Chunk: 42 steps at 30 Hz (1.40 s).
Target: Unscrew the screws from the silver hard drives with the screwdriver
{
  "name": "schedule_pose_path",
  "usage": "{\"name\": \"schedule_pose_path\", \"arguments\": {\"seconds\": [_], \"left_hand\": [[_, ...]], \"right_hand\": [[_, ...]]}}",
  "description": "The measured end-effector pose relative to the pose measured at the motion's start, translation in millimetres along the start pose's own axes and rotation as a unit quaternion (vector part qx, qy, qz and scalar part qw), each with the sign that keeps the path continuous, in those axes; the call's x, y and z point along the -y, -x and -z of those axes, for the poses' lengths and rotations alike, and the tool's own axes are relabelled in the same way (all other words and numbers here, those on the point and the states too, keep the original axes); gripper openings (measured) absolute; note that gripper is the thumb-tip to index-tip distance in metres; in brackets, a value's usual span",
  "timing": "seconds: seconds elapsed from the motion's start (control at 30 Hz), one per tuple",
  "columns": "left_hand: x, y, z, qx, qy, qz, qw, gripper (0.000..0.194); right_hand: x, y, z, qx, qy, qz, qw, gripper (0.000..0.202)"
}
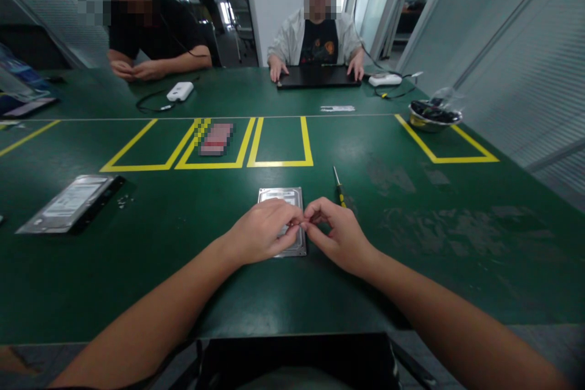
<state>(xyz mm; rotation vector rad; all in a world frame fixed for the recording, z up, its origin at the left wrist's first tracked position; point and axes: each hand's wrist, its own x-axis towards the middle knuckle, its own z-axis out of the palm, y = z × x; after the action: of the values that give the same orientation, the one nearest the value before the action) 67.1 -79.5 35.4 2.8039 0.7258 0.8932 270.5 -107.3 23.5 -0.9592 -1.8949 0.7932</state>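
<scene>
A silver hard drive [297, 244] lies flat on the green table before me, partly covered by my hands. Over it, my left hand [269, 225] is closed in a pinch, thumb against fingers. My right hand [336, 231] pinches too, its fingertips meeting those of the left above the drive's right edge. Whatever sits between the fingertips is too small to make out. Just beyond my right hand lies a screwdriver [339, 186] with a yellow and black handle, its tip pointing away. To the left rests a second hard drive [73, 198], with several tiny screws [123, 201] beside it.
Yellow tape frames [280, 164] mark the table [183, 298]; a blurred pink object [217, 139] lies in one. A metal bowl [434, 122] of dark items stands far right. Across sit two people, one with hands on a black laptop [320, 77]. White boxes with cables [180, 91] lie there.
</scene>
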Motion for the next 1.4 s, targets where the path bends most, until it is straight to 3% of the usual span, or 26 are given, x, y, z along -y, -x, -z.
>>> {"name": "schedule_pose_path", "arguments": {"seconds": [0.83, 1.2, 1.4], "left_hand": [[-3, 3, 0.4, 0.001, -0.086, -0.044, 0.995, 0.005], [-2, 3, -1.3, -0.030, -0.103, -0.019, 0.994, 0.006], [-1, 0, 7.4, 0.017, -0.170, 0.016, 0.985, 0.018]], "right_hand": [[-3, 4, -1, 0.017, 0.085, 0.003, 0.996, 0.009], [-5, 3, -2, -0.009, 0.104, 0.013, 0.995, 0.010], [-12, 0, 6, -0.012, 0.191, 0.043, 0.981, 0.010]]}}
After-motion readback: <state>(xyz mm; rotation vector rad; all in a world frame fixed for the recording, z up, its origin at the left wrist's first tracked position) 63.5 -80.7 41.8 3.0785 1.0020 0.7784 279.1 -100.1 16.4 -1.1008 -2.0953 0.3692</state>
